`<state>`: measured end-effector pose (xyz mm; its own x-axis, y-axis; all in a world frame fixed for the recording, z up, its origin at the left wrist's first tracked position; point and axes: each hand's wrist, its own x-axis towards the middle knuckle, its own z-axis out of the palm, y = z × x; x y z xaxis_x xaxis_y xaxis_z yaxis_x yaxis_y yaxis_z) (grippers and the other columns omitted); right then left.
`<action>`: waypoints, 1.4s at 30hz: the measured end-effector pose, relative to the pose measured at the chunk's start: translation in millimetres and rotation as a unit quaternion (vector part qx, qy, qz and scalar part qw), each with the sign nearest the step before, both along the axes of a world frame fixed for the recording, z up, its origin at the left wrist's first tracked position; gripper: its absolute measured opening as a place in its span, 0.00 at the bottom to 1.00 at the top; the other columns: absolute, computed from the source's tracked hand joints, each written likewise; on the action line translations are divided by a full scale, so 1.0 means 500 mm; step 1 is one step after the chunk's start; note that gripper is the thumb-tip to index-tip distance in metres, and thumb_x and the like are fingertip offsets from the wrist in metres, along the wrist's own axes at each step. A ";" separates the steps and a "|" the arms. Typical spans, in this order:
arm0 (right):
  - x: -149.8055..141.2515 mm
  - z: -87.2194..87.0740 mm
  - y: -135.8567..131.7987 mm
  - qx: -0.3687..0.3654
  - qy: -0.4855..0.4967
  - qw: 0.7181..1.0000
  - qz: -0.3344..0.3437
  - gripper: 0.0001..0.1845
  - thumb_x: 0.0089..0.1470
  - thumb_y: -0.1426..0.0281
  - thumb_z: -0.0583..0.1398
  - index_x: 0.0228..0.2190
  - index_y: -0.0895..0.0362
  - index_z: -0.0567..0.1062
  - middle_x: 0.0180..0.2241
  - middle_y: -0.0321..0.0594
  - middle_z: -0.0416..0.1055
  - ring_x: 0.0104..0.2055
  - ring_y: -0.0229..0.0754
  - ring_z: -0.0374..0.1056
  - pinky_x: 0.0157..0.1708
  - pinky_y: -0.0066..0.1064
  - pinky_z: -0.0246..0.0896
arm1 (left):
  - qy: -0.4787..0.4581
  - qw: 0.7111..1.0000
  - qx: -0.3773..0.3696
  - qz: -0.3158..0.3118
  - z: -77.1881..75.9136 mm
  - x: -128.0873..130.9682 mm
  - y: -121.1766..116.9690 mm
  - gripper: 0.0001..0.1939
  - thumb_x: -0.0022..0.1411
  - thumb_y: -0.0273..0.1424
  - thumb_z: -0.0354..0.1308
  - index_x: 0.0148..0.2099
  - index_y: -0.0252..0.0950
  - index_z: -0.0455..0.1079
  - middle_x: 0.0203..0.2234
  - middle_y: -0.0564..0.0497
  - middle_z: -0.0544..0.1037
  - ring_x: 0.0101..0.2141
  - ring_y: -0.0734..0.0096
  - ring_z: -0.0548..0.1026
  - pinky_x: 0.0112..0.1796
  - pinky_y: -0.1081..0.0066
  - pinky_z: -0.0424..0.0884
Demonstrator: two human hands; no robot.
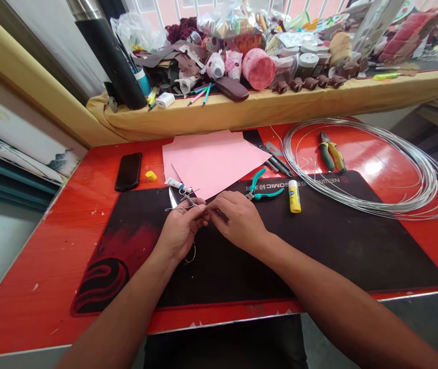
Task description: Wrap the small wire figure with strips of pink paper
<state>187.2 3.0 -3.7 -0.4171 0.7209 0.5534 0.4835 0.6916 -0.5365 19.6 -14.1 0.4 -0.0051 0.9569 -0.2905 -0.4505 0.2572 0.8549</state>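
One left hand (178, 228) pinching twisted wire (190, 200), right hand (241, 218) alongside, its finger grip unclear, bare mat (337, 243) at four o'clock, table edge (214, 316) at six.

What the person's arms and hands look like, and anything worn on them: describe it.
The left forearm and right forearm are bare, with no sleeve in view. The left hand and right hand are ungloved. No watch, bracelet or ring shows, though parts of both are hidden.
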 end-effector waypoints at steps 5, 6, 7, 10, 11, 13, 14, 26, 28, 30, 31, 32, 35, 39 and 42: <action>-0.002 0.003 0.000 -0.091 0.078 0.993 0.021 0.08 0.63 0.79 0.61 0.37 0.54 0.78 0.37 0.40 0.79 0.41 0.45 0.74 0.44 0.36 0.66 | 0.017 1.000 0.020 0.017 -0.001 -0.004 0.001 0.14 0.49 0.30 0.75 0.37 0.34 0.77 0.27 0.53 0.78 0.28 0.73 0.76 0.29 0.75 0.72; -0.001 0.006 0.001 -0.113 0.105 0.988 0.024 0.08 0.63 0.78 0.61 0.38 0.54 0.79 0.38 0.40 0.80 0.41 0.45 0.75 0.44 0.36 0.67 | 0.026 0.999 0.029 0.025 0.000 -0.005 0.001 0.14 0.50 0.30 0.75 0.38 0.34 0.77 0.27 0.53 0.78 0.28 0.73 0.76 0.29 0.75 0.71; 0.000 0.008 0.003 -0.134 0.130 0.982 0.023 0.07 0.64 0.77 0.62 0.39 0.54 0.79 0.38 0.40 0.80 0.42 0.44 0.75 0.45 0.36 0.68 | 0.038 0.998 0.040 0.034 0.001 -0.007 0.002 0.14 0.50 0.30 0.75 0.38 0.34 0.77 0.28 0.53 0.78 0.28 0.73 0.76 0.29 0.75 0.71; 0.003 0.015 0.009 -0.198 0.177 0.964 -0.003 0.05 0.65 0.73 0.63 0.40 0.55 0.81 0.40 0.41 0.82 0.43 0.44 0.76 0.44 0.35 0.69 | 0.089 0.991 0.083 0.054 0.005 -0.011 0.001 0.13 0.51 0.31 0.75 0.38 0.35 0.77 0.29 0.53 0.77 0.29 0.73 0.76 0.30 0.74 0.71; 0.003 0.016 0.011 -0.221 0.182 0.958 -0.007 0.05 0.66 0.72 0.63 0.41 0.55 0.81 0.41 0.41 0.82 0.43 0.44 0.76 0.43 0.35 0.68 | 0.110 0.988 0.098 0.056 0.006 -0.013 0.001 0.13 0.52 0.31 0.75 0.38 0.35 0.77 0.29 0.53 0.77 0.29 0.72 0.76 0.30 0.74 0.72; 0.003 0.018 0.013 -0.261 0.184 0.948 0.001 0.07 0.67 0.70 0.62 0.40 0.55 0.82 0.41 0.41 0.83 0.43 0.45 0.77 0.43 0.35 0.68 | 0.152 0.979 0.124 0.050 0.007 -0.014 -0.001 0.12 0.55 0.32 0.74 0.39 0.36 0.77 0.31 0.53 0.78 0.30 0.72 0.77 0.32 0.72 0.73; 0.002 0.017 0.013 -0.275 0.182 0.944 0.012 0.07 0.67 0.70 0.62 0.39 0.55 0.82 0.40 0.41 0.83 0.43 0.45 0.77 0.43 0.36 0.68 | 0.171 0.975 0.135 0.044 0.007 -0.014 -0.003 0.11 0.56 0.33 0.73 0.40 0.36 0.77 0.31 0.53 0.78 0.30 0.71 0.77 0.33 0.72 0.74; -0.006 0.002 0.010 -0.343 0.187 0.919 0.048 0.09 0.65 0.68 0.62 0.31 0.56 0.77 0.32 0.38 0.79 0.36 0.43 0.73 0.39 0.33 0.66 | 0.268 0.945 0.184 0.039 0.003 -0.006 -0.015 0.07 0.60 0.32 0.69 0.39 0.37 0.76 0.33 0.53 0.78 0.29 0.72 0.76 0.34 0.71 0.75; -0.007 0.004 0.011 -0.342 0.184 0.921 0.045 0.09 0.65 0.69 0.62 0.31 0.56 0.77 0.31 0.37 0.79 0.35 0.42 0.73 0.38 0.33 0.65 | 0.254 0.950 0.175 0.047 -0.001 -0.005 -0.013 0.07 0.59 0.32 0.70 0.39 0.37 0.76 0.32 0.53 0.78 0.28 0.73 0.76 0.32 0.71 0.75; -0.007 0.007 0.010 -0.334 0.175 0.925 0.039 0.10 0.65 0.70 0.62 0.30 0.56 0.78 0.31 0.37 0.79 0.34 0.42 0.73 0.37 0.32 0.64 | 0.225 0.960 0.160 0.053 -0.004 -0.004 -0.010 0.08 0.58 0.31 0.71 0.38 0.37 0.76 0.30 0.53 0.78 0.28 0.72 0.76 0.31 0.71 0.74; -0.008 0.008 0.009 -0.330 0.169 0.928 0.037 0.10 0.66 0.71 0.61 0.31 0.56 0.78 0.31 0.37 0.80 0.34 0.42 0.73 0.37 0.32 0.64 | 0.205 0.966 0.149 0.057 -0.005 -0.004 -0.009 0.09 0.57 0.31 0.71 0.38 0.36 0.76 0.30 0.53 0.78 0.28 0.71 0.77 0.30 0.71 0.74; -0.008 0.009 0.008 -0.326 0.161 0.931 0.035 0.10 0.66 0.71 0.61 0.31 0.56 0.78 0.31 0.37 0.80 0.34 0.42 0.74 0.37 0.32 0.64 | 0.185 0.971 0.137 0.061 -0.006 -0.003 -0.007 0.09 0.55 0.31 0.72 0.37 0.36 0.76 0.30 0.53 0.78 0.28 0.71 0.77 0.30 0.72 0.73; -0.008 0.011 0.005 -0.315 0.136 0.939 0.031 0.10 0.67 0.73 0.60 0.33 0.56 0.79 0.32 0.38 0.81 0.35 0.42 0.74 0.38 0.32 0.64 | 0.139 0.983 0.098 0.073 -0.004 0.001 -0.004 0.12 0.51 0.30 0.73 0.36 0.35 0.76 0.28 0.53 0.78 0.27 0.71 0.77 0.28 0.72 0.71; -0.008 0.013 0.003 -0.288 0.098 0.952 0.020 0.10 0.67 0.75 0.59 0.34 0.57 0.80 0.33 0.38 0.81 0.34 0.41 0.73 0.36 0.32 0.62 | 0.123 0.985 0.075 0.091 0.003 0.002 -0.002 0.13 0.48 0.31 0.74 0.36 0.34 0.76 0.27 0.53 0.78 0.26 0.72 0.76 0.26 0.73 0.70; -0.008 0.012 0.003 -0.277 0.084 0.957 0.016 0.11 0.66 0.77 0.59 0.34 0.57 0.80 0.32 0.38 0.81 0.34 0.42 0.73 0.35 0.32 0.62 | 0.122 0.985 0.074 0.095 0.008 0.000 0.000 0.14 0.48 0.30 0.74 0.36 0.34 0.76 0.27 0.53 0.77 0.26 0.73 0.75 0.26 0.73 0.69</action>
